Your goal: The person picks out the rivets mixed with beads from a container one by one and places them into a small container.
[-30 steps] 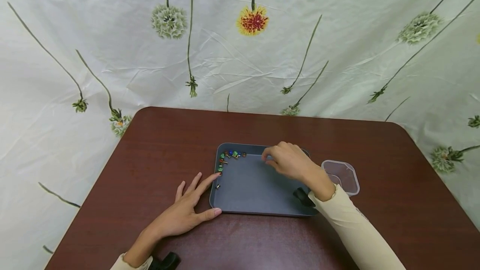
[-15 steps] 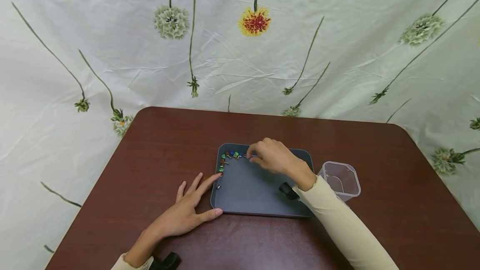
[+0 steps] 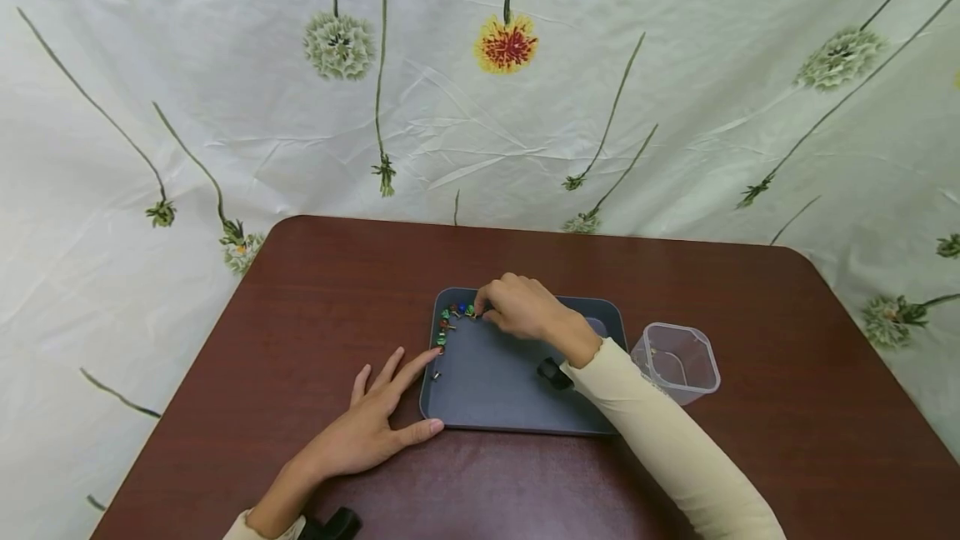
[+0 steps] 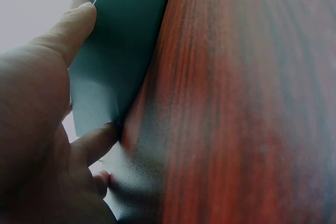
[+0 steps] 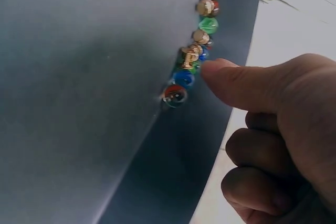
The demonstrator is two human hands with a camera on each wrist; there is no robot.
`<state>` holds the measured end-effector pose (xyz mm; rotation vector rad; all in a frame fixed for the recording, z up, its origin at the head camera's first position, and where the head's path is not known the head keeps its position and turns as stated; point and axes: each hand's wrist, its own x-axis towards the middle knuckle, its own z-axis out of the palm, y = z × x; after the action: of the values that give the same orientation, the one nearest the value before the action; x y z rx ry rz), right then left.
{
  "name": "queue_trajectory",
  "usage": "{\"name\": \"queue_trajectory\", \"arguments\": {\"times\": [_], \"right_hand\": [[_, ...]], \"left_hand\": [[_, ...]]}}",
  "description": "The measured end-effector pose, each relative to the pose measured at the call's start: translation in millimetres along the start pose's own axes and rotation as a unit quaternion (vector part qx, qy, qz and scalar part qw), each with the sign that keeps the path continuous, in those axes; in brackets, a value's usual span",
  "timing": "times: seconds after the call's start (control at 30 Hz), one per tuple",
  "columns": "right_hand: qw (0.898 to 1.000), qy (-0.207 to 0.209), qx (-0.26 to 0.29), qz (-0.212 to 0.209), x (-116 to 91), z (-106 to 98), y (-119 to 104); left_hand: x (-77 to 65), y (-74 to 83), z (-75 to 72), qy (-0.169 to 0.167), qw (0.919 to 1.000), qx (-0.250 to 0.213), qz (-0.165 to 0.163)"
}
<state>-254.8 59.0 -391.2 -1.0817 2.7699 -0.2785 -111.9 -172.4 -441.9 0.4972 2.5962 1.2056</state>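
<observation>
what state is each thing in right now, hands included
left hand: fingers spread, touching the tray's edge
right hand: fingers curled, thumb by the marbles; whether it grips one is unclear
tray: lying flat on the table
marbles: in a row along the tray's wall
lone small piece: apart from the row
plastic container: upright, open-topped

No readable text or labels

The marbles [image 5: 176, 95] are seen as glossy glass, the small pieces [image 5: 189, 59] as shiny metal, the tray [image 3: 491, 382] as matt. The box [image 3: 684, 394] is made of clear plastic, the tabletop [image 3: 352, 282] of glossy, grained wood, and the cloth [image 3: 450, 132] is wrinkled.
</observation>
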Motion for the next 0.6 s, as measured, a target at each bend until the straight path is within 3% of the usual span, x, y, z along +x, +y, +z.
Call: {"name": "queue_trajectory", "arguments": {"times": [0.6], "right_hand": [[1.000,-0.010,-0.008,0.003,9.6,10.9,-1.0]], "left_hand": [[-0.9,1.2,-1.0,-0.003,1.0000,-0.001,-0.002]]}}
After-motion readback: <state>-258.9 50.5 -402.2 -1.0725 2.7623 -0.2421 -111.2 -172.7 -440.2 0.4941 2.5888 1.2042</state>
